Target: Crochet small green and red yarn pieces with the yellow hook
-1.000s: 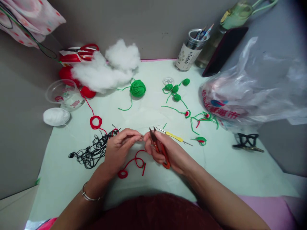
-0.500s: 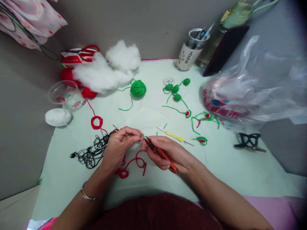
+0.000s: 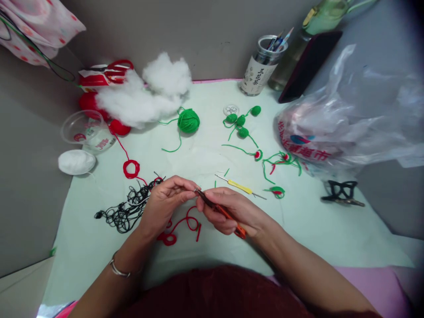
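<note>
My left hand (image 3: 170, 196) is closed in a pinch, with thumb and forefinger together on something tiny that the fingers mostly hide. Wrapped in my right hand (image 3: 228, 207) is a pair of orange-handled thread snips (image 3: 240, 231), whose blades point left and look closed at the left fingertips. Just beyond the right hand lies a yellow-handled crochet hook (image 3: 240, 187), near a short snippet of green yarn (image 3: 227, 172). Loose red yarn (image 3: 188, 221) curls on the table below both hands. A tangle of black yarn (image 3: 122, 216) sits left of the left hand.
Green yarn ball (image 3: 188, 121), white stuffing (image 3: 132, 106) and a plastic cup (image 3: 99, 139) stand farther back. Small green crocheted pieces (image 3: 243, 132) and a red-green one (image 3: 277, 192) lie to the right. A plastic bag (image 3: 311, 132), phone-like dark slab (image 3: 309, 66) and pen jar (image 3: 260, 73) edge the right side.
The snips' blades have come together and moved up against the left fingertips. The bit of green yarn seen between the hands no longer shows. The whole view has shifted slightly.
</note>
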`<state>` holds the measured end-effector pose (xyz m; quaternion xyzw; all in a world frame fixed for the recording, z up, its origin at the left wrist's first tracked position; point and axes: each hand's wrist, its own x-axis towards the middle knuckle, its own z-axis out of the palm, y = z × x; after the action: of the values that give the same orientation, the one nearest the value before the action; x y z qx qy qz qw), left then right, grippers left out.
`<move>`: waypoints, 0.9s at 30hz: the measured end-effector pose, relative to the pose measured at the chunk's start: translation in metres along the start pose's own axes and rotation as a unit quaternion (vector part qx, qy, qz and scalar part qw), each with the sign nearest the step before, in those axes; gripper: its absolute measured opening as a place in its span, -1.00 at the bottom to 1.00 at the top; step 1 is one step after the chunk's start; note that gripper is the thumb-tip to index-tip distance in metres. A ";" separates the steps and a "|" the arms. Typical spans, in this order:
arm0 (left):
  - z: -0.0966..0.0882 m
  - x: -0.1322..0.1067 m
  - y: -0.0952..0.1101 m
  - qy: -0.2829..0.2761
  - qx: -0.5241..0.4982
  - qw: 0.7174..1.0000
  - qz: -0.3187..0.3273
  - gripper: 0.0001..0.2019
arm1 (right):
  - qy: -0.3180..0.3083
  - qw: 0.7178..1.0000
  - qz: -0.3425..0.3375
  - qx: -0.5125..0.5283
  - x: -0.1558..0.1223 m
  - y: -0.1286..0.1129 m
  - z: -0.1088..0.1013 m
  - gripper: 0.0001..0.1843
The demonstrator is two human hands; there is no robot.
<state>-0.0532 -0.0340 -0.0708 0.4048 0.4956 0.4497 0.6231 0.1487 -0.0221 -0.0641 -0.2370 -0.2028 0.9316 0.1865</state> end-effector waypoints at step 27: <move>-0.006 -0.001 0.004 -0.035 0.077 0.995 0.050 -0.95 | -0.016 1.000 0.023 0.006 -0.002 -0.002 -0.002 -0.62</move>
<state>-0.0597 -0.0334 -0.0680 0.4916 0.4857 0.4261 0.5839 0.1518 -0.0205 -0.0639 -0.2256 -0.1946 0.9405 0.1632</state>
